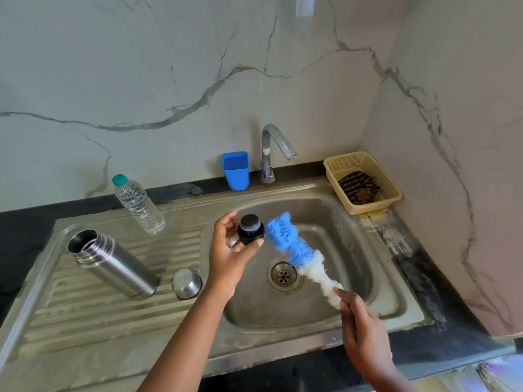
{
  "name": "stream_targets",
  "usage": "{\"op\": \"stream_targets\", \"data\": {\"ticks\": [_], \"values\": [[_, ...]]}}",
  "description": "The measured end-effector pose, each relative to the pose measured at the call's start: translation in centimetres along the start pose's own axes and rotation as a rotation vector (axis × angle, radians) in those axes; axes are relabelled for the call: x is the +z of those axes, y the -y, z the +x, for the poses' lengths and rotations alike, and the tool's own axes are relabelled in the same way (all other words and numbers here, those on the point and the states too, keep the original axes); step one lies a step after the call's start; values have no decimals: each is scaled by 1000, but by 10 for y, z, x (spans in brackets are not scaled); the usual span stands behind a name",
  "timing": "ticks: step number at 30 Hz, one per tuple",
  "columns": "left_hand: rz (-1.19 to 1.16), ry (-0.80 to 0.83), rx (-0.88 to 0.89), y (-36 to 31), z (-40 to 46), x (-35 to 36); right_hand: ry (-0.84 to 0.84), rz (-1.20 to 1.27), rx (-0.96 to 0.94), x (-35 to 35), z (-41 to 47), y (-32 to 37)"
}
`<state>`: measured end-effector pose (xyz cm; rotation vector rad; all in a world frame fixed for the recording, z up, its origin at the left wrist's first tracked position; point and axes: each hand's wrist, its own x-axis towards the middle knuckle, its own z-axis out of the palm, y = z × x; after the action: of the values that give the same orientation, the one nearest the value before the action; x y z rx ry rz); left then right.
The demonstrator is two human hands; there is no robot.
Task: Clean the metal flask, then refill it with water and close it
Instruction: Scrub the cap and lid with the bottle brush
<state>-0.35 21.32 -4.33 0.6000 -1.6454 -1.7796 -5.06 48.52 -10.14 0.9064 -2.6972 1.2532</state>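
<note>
Left hand (230, 244): fingers curled around small black round flask stopper (250, 229).
Right hand (360, 329): grips blue-white bristly bottle brush (294, 248) by its near handle.
Stopper: light, probably wet and slippery; hold by its rim.

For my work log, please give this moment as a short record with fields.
left hand: holds black stopper over the sink
right hand: grips bottle brush, blue tip beside the stopper
metal flask: open, standing on the drainboard
steel cap: upside down, right of the flask
water bottle: capped, behind the flask
tap: no water seen
</note>
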Motion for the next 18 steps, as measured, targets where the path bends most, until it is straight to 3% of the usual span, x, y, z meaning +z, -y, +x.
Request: {"op": "stream_targets", "data": {"ticks": [3, 5, 9, 18], "values": [[-507, -110, -289, -7, -2, 7, 17, 23, -67, 1, -5, 1], [-638, -111, -368, -12, -7, 13, 18, -4, -127, 5, -4, 5], [-691, -73, -408, -16, -13, 19, -44, 23, 14, 16, 2, 7], [-716, -136, -408, -10, -14, 22, -37, 4, -135, 16, -12, 5]]}}
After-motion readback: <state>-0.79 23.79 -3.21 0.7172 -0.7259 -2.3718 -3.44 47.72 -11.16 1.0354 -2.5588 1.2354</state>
